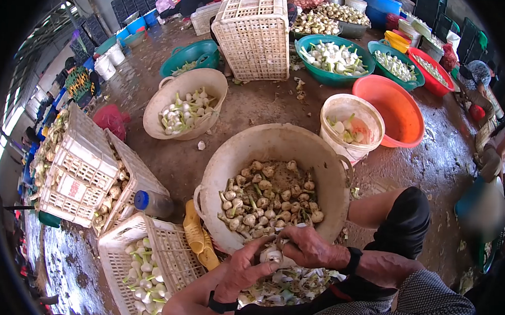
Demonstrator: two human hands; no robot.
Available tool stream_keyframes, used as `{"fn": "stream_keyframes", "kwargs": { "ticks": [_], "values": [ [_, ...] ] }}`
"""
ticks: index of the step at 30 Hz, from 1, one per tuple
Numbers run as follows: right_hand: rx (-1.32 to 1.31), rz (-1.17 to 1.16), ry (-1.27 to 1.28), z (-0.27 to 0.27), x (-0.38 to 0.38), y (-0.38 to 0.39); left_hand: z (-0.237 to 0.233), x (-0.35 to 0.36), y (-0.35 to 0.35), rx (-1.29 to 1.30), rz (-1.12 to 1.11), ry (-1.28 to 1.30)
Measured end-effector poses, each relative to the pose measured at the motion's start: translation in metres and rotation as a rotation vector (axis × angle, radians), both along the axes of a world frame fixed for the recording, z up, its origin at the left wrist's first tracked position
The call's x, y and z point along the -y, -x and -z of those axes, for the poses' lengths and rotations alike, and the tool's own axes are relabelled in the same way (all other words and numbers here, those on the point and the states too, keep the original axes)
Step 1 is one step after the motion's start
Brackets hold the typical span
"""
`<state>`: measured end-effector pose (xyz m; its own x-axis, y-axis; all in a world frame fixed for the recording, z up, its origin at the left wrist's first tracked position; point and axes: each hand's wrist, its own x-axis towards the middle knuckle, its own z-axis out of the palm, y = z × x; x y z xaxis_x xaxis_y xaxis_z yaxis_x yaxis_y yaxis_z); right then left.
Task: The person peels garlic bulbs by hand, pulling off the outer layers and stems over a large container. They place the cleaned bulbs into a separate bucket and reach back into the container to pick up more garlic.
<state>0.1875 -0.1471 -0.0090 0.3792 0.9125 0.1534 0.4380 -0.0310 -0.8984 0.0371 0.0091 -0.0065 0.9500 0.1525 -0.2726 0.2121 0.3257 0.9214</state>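
Near the bottom middle, my left hand point(249, 269) is closed round a whitish garlic bulb point(271, 255). My right hand point(310, 247) touches the bulb's other side with bent fingers; whether it also grips a tool is hidden. Both hands are over the near rim of a large beige tub point(276, 137), which holds many unpeeled, brownish garlic bulbs point(264, 200) with short stems. Below the hands lies a heap of peeled skins and scraps point(286, 285). At the lower left, peeled white bulbs with green stems point(145, 276) fill part of a white crate point(116, 247).
A beige basin point(153, 111) of peeled bulbs, a white bucket point(327, 124) and an orange basin point(398, 116) stand beyond the tub. Stacked crates point(86, 167), a blue-capped jar point(154, 204) and yellow sandals point(196, 231) are left. Other people point(487, 145) sit far right and at the back.
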Motion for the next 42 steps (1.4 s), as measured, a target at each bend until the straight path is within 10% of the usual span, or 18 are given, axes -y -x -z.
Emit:
{"fn": "stream_keyframes", "kwargs": {
  "ticks": [28, 31, 36, 42],
  "values": [
    [-1.028, 0.302, 0.005, 0.006, -0.005, -0.017, 0.001, -0.002, 0.003, 0.075, 0.020, 0.107],
    [-0.951, 0.266, 0.054, 0.007, -0.004, -0.020, -0.001, -0.002, 0.004, 0.079, 0.010, 0.139],
    [-0.023, -0.113, 0.106, 0.064, 0.006, 0.007, -0.005, -0.004, 0.004, 0.116, -0.049, 0.137],
    [0.156, -0.589, 0.197, 0.076, 0.033, 0.055, -0.008, -0.007, 0.003, 0.133, -0.141, 0.049]
  ]
}}
